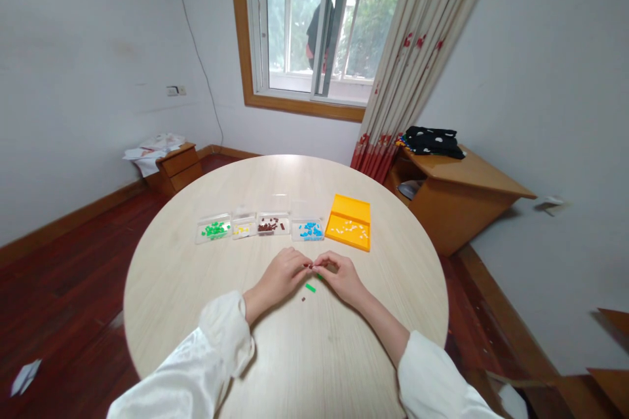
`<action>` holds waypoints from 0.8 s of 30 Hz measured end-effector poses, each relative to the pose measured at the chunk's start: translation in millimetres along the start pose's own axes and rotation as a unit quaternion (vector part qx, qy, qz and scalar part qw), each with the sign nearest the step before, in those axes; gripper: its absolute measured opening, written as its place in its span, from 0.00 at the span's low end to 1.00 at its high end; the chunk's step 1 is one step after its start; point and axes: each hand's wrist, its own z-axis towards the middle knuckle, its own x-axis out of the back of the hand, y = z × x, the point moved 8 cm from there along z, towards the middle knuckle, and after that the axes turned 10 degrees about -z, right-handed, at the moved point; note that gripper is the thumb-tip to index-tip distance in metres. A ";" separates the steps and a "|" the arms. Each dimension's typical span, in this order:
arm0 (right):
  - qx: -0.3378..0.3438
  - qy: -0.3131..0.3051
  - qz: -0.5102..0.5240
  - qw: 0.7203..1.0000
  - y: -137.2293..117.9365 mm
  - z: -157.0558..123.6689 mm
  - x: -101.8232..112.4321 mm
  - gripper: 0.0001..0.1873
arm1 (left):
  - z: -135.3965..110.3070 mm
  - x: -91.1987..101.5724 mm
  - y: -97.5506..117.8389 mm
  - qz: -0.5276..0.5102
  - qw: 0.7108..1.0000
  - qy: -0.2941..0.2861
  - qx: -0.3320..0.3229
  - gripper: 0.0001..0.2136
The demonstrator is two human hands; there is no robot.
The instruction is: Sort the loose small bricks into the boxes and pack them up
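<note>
My left hand [282, 273] and my right hand [341, 275] meet fingertip to fingertip over the middle of the round table [196, 314]. Both are pinched closed on something tiny that I cannot make out. A small green brick [310, 287] lies on the table just below the fingertips, and a tiny dark brown piece [303, 299] lies a little nearer to me. Beyond the hands stand clear trays of green bricks [213, 229], yellow bricks [244, 227], brown bricks [273, 224] and blue bricks [307, 230], then an orange tray [348, 221] with white pieces.
A wooden desk [462, 193] with dark spotted cloth [432, 141] stands to the right under a curtain [417, 59]. A low cabinet [179, 167] with papers sits at the left wall. Red wooden floor surrounds the table.
</note>
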 end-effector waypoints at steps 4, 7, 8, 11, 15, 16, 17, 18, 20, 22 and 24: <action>0.003 -0.003 -0.010 1.000 -3.8 -1.0 -0.8 0.09 | -1.4 0.8 3.0 0.017 0.999 0.014 -0.031 0.08; 0.015 -0.011 -0.033 0.999 -5.2 -1.7 -0.6 0.07 | -1.7 8.1 2.4 0.022 0.998 0.037 -0.037 0.07; 0.022 -0.017 -0.047 0.999 -5.8 -1.9 -0.6 0.06 | -1.5 13.3 -0.1 0.024 0.998 0.052 -0.032 0.06; 0.065 -0.048 -0.106 0.991 -11.9 -3.6 -2.6 0.04 | -0.9 38.7 -17.3 0.038 0.992 0.124 0.002 0.06; 0.129 -0.131 -0.167 0.969 -22.2 -10.1 -13.0 0.10 | -6.6 83.9 -59.7 0.077 0.965 0.235 0.092 0.07; 0.133 -0.148 -0.175 0.964 -23.0 -11.7 -15.5 0.11 | -8.9 93.7 -70.4 0.092 0.956 0.255 0.115 0.07; 0.135 -0.162 -0.181 0.961 -23.4 -13.0 -17.6 0.11 | -10.7 101.4 -79.7 0.108 0.949 0.266 0.132 0.07; 0.136 -0.171 -0.184 0.958 -23.5 -14.0 -19.2 0.10 | -12.5 108.1 -87.6 0.124 0.941 0.278 0.146 0.08; 0.138 -0.180 -0.187 0.956 -23.5 -15.0 -21.6 0.10 | -14.2 115.9 -98.6 0.147 0.932 0.291 0.161 0.08; 0.140 -0.182 -0.189 0.955 -23.0 -14.9 -22.8 0.10 | -12.9 116.8 -104.7 0.161 0.929 0.288 0.167 0.09; 0.141 -0.180 -0.190 0.955 -22.7 -14.7 -23.3 0.11 | -9.9 113.7 -107.6 0.172 0.930 0.277 0.170 0.09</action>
